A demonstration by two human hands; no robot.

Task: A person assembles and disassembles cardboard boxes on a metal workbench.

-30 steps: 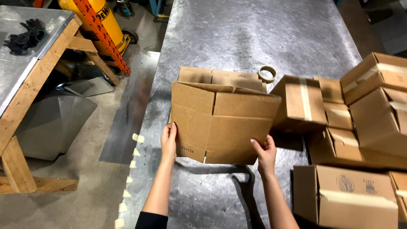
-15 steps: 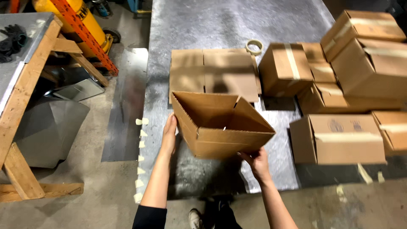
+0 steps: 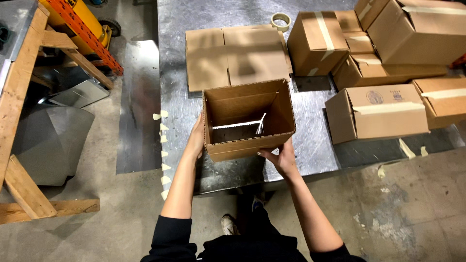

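A workshop with a stained concrete floor (image 3: 417,194) formed the setting; a low worktop (image 3: 204,14) covered in grey sheet metal ran away from the viewer, its near edge just above the person's shoe. The landmark was the open cardboard box (image 3: 248,119), held up over that near edge with its mouth facing the camera, so that a narrow slit of light showed along its closed bottom seam.

To the right of the open box stood a cluster of sealed cardboard boxes (image 3: 383,111), taped shut and touching or stacked on one another. To the left of the open box, well apart from it, a wooden frame (image 3: 19,97) stood on the floor, with an orange metal beam (image 3: 90,36) leaning beyond it. Directly behind the open box lay flattened cardboard (image 3: 233,53) on the worktop. Behind that, a roll of tape (image 3: 280,21) lay flat. A row of small torn tape strips (image 3: 164,140) hung along the worktop's edge, left of the open box.

The left hand (image 3: 196,140) was pressed flat against the box's left wall, fingers extended. The right hand (image 3: 279,156) gripped the box's lower right corner from beneath, fingers curled about the edge.
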